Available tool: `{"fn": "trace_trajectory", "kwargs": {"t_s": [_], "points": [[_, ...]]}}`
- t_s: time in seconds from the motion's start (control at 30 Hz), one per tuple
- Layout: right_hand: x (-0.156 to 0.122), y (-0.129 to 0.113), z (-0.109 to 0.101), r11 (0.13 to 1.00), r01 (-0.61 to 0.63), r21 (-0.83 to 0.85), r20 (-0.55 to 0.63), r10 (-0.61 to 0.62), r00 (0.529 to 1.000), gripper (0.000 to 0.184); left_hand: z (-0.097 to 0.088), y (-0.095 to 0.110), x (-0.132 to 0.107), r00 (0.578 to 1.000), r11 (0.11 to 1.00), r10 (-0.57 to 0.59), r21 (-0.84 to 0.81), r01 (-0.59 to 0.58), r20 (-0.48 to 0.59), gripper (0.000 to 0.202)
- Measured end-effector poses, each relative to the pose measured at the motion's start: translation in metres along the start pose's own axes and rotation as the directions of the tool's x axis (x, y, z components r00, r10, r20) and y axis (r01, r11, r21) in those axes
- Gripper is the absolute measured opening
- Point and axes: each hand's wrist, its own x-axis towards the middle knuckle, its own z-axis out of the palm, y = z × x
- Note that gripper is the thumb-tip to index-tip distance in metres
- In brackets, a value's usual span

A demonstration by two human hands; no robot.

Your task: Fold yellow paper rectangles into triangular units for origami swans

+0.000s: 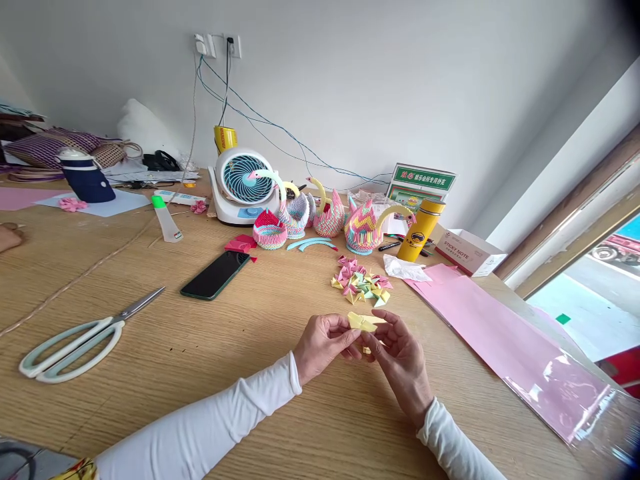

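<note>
Both my hands meet low in the middle of the wooden table. My left hand and my right hand each pinch a small folded piece of yellow paper held between them, just above the tabletop. A little beyond my fingers lies a pile of small folded paper pieces in pink, yellow and green. Further back stand several paper swans built from such pieces, and a small round paper basket.
A black phone and large scissors lie to the left. Long pink sheets in clear wrap run along the right. A white fan, a yellow bottle, a sticky note box and a crumpled tissue stand behind.
</note>
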Motion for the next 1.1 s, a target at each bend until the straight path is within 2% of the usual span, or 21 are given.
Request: {"fn": "trace_trajectory", "kwargs": {"t_s": [0.37, 0.7, 0.8, 0.97, 1.1], "points": [[-0.003, -0.002, 0.003, 1.000, 0.011, -0.011, -0.035, -0.011, 0.999, 0.042, 0.004, 0.002, -0.001, 0.998, 0.998, 0.055, 0.034, -0.054, -0.041, 0.025], [-0.003, -0.011, -0.007, 0.999, -0.001, -0.053, 0.066, 0.005, 0.998, 0.036, -0.003, 0.000, 0.002, 0.998, 0.997, -0.063, -0.043, 0.064, 0.015, 0.037], [-0.003, -0.012, -0.010, 0.997, -0.034, -0.073, 0.091, 0.040, 0.995, 0.033, -0.003, 0.000, 0.002, 0.998, 0.997, -0.067, -0.037, 0.068, 0.014, 0.038], [-0.001, -0.004, -0.012, 0.986, -0.021, -0.166, 0.092, 0.036, 0.995, 0.027, -0.002, 0.002, 0.001, 0.994, 0.996, -0.092, 0.006, 0.092, 0.055, 0.039], [0.000, 0.000, -0.011, 0.982, -0.032, -0.186, 0.071, 0.045, 0.996, 0.026, -0.001, 0.001, 0.001, 0.998, 0.998, -0.049, -0.030, 0.049, -0.027, 0.037]]}}
